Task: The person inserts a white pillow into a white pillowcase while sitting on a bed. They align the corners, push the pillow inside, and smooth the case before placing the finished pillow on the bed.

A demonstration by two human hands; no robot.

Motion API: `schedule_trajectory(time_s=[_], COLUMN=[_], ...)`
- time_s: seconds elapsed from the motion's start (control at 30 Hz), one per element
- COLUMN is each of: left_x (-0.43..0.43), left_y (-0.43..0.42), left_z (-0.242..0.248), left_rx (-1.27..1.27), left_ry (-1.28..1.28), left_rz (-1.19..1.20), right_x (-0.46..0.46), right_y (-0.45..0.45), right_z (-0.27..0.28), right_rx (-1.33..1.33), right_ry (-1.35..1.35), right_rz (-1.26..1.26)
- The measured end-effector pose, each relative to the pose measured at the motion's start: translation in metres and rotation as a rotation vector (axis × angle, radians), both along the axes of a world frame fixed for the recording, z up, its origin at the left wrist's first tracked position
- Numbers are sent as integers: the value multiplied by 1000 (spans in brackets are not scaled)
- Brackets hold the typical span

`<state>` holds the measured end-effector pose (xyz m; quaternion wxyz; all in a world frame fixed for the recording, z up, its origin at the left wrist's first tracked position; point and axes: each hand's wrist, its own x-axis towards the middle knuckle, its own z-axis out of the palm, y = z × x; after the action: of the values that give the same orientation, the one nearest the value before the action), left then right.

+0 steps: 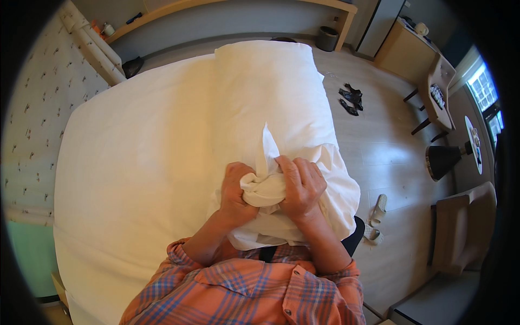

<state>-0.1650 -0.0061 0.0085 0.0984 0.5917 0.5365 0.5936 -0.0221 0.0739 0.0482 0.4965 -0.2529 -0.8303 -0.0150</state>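
My left hand (237, 195) grips the left side of a bunched, knotted part of a white cloth (264, 191), close in front of my body. On its right side my right hand (302, 185) is closed on the same cloth, with a pointed end standing up between the hands. The rest of the cloth spreads under my forearms and to the right. Beneath and beyond it lies a long, thick roll of white bedding (268, 85) on the bed, which has a white sheet (134, 154).
Right of the bed, slippers (378, 210) and crumpled black items (352, 97) lie on the floor. Farther right stand an upholstered chair (440, 91), a round table (473, 138) and an armchair (463, 227). A waste bin (326, 38) stands beyond the bed; a patterned curtain (40, 122) hangs left.
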Motion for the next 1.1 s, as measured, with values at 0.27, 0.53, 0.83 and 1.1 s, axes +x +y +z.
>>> schedule_trajectory(time_s=[0.27, 0.53, 0.83, 1.1], left_x=[3, 2, -7, -10], left_y=[5, 25, 25, 26], left_z=[49, 51, 49, 43], left_rx=[279, 132, 191, 220], left_ry=[771, 753, 744, 702], left_rz=[416, 150, 245, 344], right_x=[-7, -6, -3, 7], right_y=[4, -3, -8, -12], right_z=[-2, 5, 7, 10], right_rx=[12, 47, 70, 62], right_ry=[-50, -71, -10, -53], right_rz=[-23, -27, -87, -95])
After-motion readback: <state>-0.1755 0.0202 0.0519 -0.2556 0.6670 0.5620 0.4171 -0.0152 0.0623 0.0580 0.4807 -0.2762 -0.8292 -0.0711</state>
